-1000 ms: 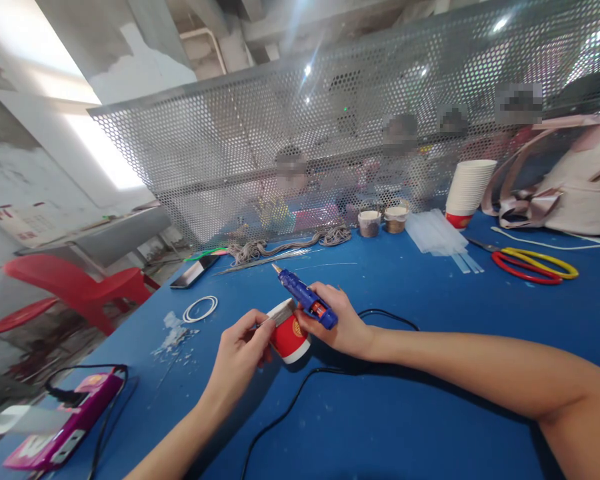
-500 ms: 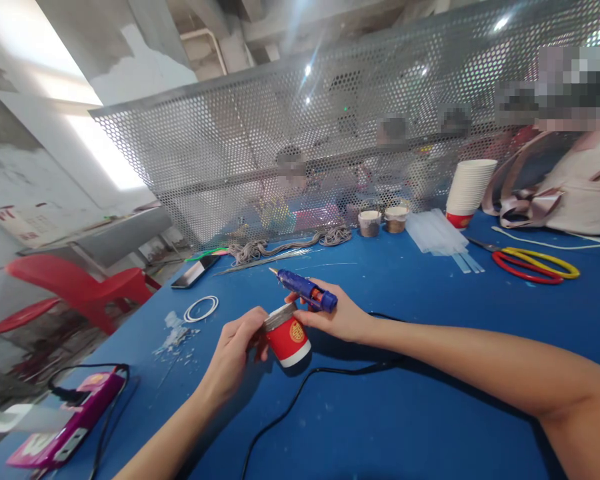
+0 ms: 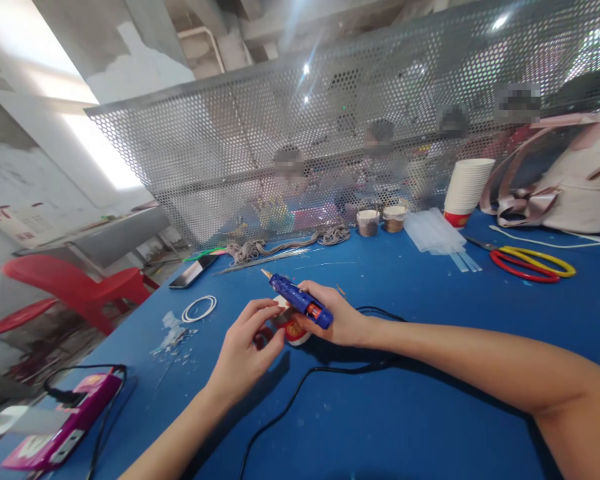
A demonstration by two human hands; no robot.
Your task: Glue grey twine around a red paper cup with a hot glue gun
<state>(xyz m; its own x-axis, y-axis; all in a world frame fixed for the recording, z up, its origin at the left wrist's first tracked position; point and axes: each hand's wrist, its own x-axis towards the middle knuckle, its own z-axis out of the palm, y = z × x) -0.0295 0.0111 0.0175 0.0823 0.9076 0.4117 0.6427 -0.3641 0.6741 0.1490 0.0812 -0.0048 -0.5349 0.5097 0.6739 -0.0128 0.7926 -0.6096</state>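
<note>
A blue hot glue gun (image 3: pixel 301 300) lies in my right hand (image 3: pixel 343 317), which is closed on it. Its nozzle points up and to the left. Under the gun, a red and white paper cup (image 3: pixel 296 332) with a grey band at its rim is partly hidden by both hands. The fingers of my right hand also reach the cup. My left hand (image 3: pixel 247 343) is at the cup's left side, fingers curved and thumb apart. Its fingertips are close to the rim; whether they touch it is hard to tell.
A black cord (image 3: pixel 300 393) crosses the blue table. Scissors (image 3: pixel 525 263), plastic strips (image 3: pixel 435 233), stacked paper cups (image 3: pixel 467 190), two wrapped cups (image 3: pixel 368 223) and grey cord (image 3: pixel 250 252) lie farther back. At left are a white ring (image 3: pixel 199 309) and a purple power strip (image 3: pixel 75 420).
My left hand has loosened its hold on the cup and its thumb has spread. The cup has shifted slightly up, and the glue gun has moved a little left and down.
</note>
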